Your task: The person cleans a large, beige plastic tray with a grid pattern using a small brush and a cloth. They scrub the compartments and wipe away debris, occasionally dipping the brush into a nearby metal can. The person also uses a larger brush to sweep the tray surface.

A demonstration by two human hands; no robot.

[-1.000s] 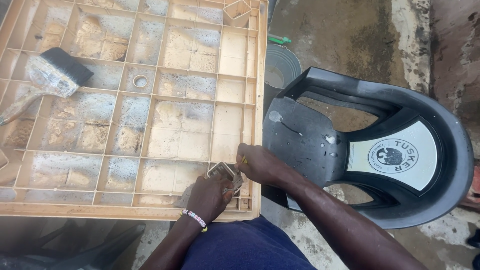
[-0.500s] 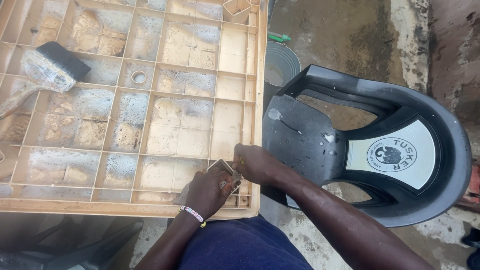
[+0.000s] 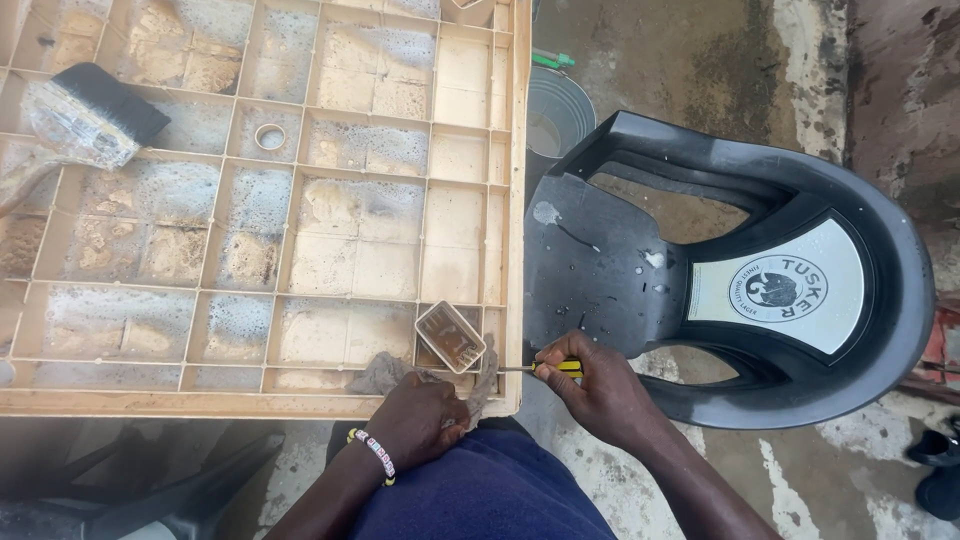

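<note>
Lying almost level, a yellow-and-black handled screwdriver (image 3: 545,368) points left, its thin shaft reaching the near right corner of a cream gridded tray (image 3: 516,200). The right hand (image 3: 600,390) has its fingers closed around the handle. The left hand (image 3: 420,420) presses a grey rag (image 3: 385,372), fingers curled. A small rectangular dish (image 3: 450,336) sits tilted in the corner compartment; a brush (image 3: 85,115) lies far left

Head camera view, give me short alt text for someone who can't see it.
Seen from above, a person's right hand holds a yellow-handled screwdriver against a gridded tan plastic panel, while the left hand presses a rag. A black plastic chair stands beside it.
</note>
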